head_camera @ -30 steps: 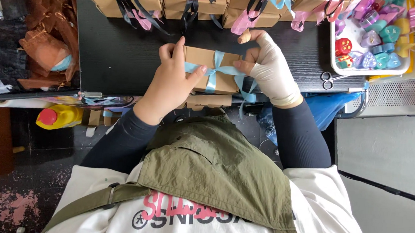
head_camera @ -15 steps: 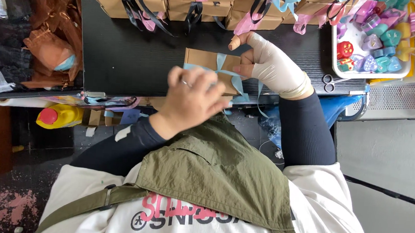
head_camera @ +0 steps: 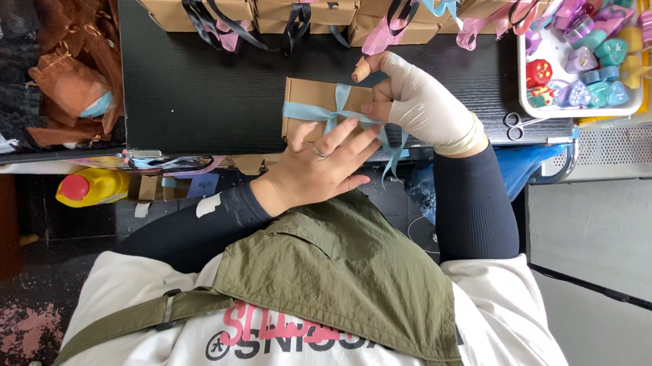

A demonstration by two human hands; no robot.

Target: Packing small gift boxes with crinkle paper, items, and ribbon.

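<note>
Resting on the black table [head_camera: 194, 97], the small kraft box [head_camera: 313, 98] looks light and stiff. The gloved right hand [head_camera: 415, 105] pinches the soft, slippery blue ribbon [head_camera: 308, 113] at its crossing, apparently; the left hand [head_camera: 319, 167] lies open-fingered on it.

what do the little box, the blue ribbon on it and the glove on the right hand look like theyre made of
Box: plain brown cardboard or kraft board, matte, with crisp folded edges.
Blue ribbon: probably satin or a similar woven fabric; thin, limp, with a faint sheen.
Glove on the right hand: seems to be thin latex or similar rubber, cream coloured, skin-tight with a rolled cuff. The left hand is bare, with a ring.
</note>
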